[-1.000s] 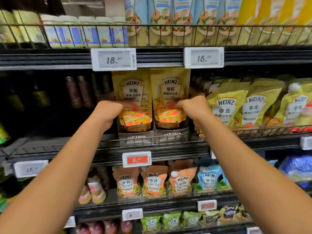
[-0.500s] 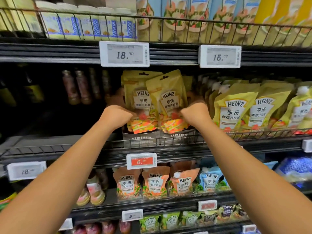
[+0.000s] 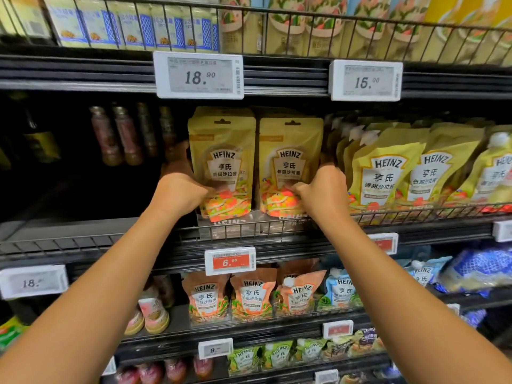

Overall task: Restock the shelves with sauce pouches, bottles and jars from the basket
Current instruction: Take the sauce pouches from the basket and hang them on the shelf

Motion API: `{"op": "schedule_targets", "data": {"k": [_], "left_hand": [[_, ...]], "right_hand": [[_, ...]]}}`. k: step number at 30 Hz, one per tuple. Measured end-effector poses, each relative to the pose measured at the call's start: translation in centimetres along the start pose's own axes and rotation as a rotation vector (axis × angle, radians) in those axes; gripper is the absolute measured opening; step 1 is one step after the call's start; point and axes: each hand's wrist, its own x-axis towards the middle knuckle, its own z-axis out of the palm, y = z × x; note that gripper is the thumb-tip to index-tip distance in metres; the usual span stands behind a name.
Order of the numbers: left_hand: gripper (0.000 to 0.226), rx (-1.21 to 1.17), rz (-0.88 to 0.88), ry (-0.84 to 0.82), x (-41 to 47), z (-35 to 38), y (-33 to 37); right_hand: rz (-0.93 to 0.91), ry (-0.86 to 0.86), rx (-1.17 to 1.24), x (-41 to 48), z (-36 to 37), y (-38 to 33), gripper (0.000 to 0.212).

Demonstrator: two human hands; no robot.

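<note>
Two yellow Heinz sauce pouches stand upright side by side in a grey display box (image 3: 238,225) on the middle shelf. My left hand (image 3: 180,194) grips the lower left edge of the left pouch (image 3: 223,151). My right hand (image 3: 322,194) pinches the lower right edge of the right pouch (image 3: 289,151). More pouches stand behind these two. The basket is out of view.
A wire rail (image 3: 415,213) runs along the shelf front. Spouted yellow Heinz pouches (image 3: 388,167) crowd the right side. Dark bottles (image 3: 124,134) stand at the left rear, with bare shelf (image 3: 69,231) in front of them. Price tags (image 3: 198,74) hang from the shelf above.
The two pouches, tilted half a second ago, now stand upright and square in the box. Both hands stayed at their lower edges. The camera moved closer.
</note>
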Motion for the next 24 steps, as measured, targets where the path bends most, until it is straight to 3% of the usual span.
{"op": "schedule_targets", "data": {"k": [10,15,20,24], "left_hand": [[0.037,-0.130,-0.144,-0.035,-1.2,0.1,-0.3],[0.040,-0.137,-0.058,-0.016,-2.0,-0.5,0.1],[0.051,-0.105,-0.059,0.142,-3.0,-0.6,-0.1],[0.045,-0.170,0.101,0.223,-5.5,0.3,0.1]], "right_hand": [[0.024,0.030,0.098,-1.8,-0.8,0.1,0.053],[-0.004,0.029,0.160,-2.8,-1.1,0.2,0.051],[-0.011,0.018,0.225,-4.1,-1.3,0.3,0.072],[-0.031,0.081,0.282,-5.8,-1.3,0.6,0.061]]}}
